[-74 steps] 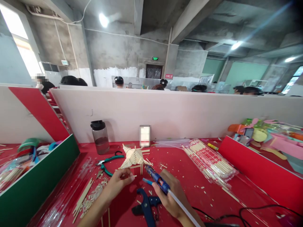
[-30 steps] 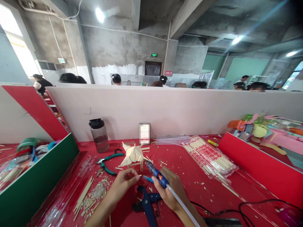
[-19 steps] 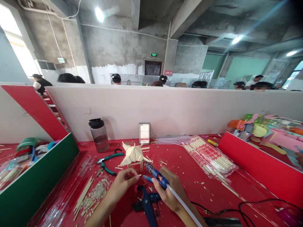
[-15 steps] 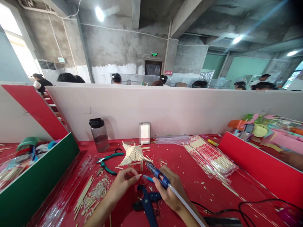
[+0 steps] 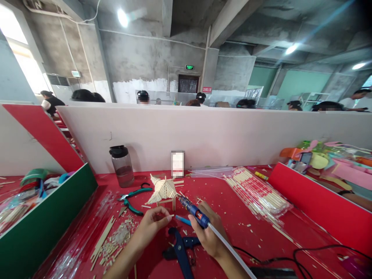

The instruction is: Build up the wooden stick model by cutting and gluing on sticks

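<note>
My left hand (image 5: 155, 224) pinches a short piece of wooden stick (image 5: 172, 216) between thumb and fingertips. A blue hot glue gun (image 5: 197, 214) with a long white glue stick (image 5: 229, 248) in its back end is gripped by my right hand (image 5: 210, 230). Its nozzle points up and left, close to the right side of a small roofed model (image 5: 165, 189) built of wooden sticks, which stands on the red table. Whether nozzle and model touch, I cannot tell. Below my hands lies a dark blue cutter tool (image 5: 181, 250), partly behind my right hand.
Green-handled pliers (image 5: 133, 197) lie left of the model, near a water bottle (image 5: 122, 166). Cut stick pieces (image 5: 110, 244) are heaped at left. Bagged sticks (image 5: 258, 190) lie at right. A green divider (image 5: 52, 221) and a red divider (image 5: 322, 209) flank the table; a black cable (image 5: 261, 259) runs at lower right.
My right hand and the glue gun have shifted slightly to the right. My left hand stays almost still. In the far right background, a person has moved right.
</note>
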A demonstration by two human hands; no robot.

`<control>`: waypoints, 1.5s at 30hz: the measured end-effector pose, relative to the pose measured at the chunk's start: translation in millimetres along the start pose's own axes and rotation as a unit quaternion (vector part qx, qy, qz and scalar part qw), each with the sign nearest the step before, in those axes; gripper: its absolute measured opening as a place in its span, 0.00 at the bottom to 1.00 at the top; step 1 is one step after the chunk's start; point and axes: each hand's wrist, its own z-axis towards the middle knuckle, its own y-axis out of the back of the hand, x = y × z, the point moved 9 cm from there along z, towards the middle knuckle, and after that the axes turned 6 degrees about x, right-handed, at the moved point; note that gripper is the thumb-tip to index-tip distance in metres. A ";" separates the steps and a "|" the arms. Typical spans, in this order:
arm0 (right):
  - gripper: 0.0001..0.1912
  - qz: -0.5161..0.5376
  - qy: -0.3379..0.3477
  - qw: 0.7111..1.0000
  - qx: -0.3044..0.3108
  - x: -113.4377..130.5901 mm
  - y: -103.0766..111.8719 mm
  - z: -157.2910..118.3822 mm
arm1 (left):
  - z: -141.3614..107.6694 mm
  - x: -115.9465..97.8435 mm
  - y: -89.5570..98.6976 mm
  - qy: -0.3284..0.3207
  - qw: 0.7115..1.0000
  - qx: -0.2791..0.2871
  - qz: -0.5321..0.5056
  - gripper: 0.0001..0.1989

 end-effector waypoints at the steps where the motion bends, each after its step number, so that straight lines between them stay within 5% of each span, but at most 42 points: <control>1: 0.13 -0.002 0.001 1.000 0.000 0.3 -0.4 0.0 | 0.5 1.5 -0.1 0.002 1.000 0.002 -0.005 0.22; 24: 0.15 0.001 0.010 0.999 0.031 8.1 -3.3 -1.6 | 1.3 3.3 1.0 -0.007 1.000 0.002 -0.007 0.21; 45: 0.11 -0.030 0.019 0.999 -0.007 9.0 4.8 -0.7 | -1.1 -2.3 0.4 0.000 1.000 -0.009 0.001 0.22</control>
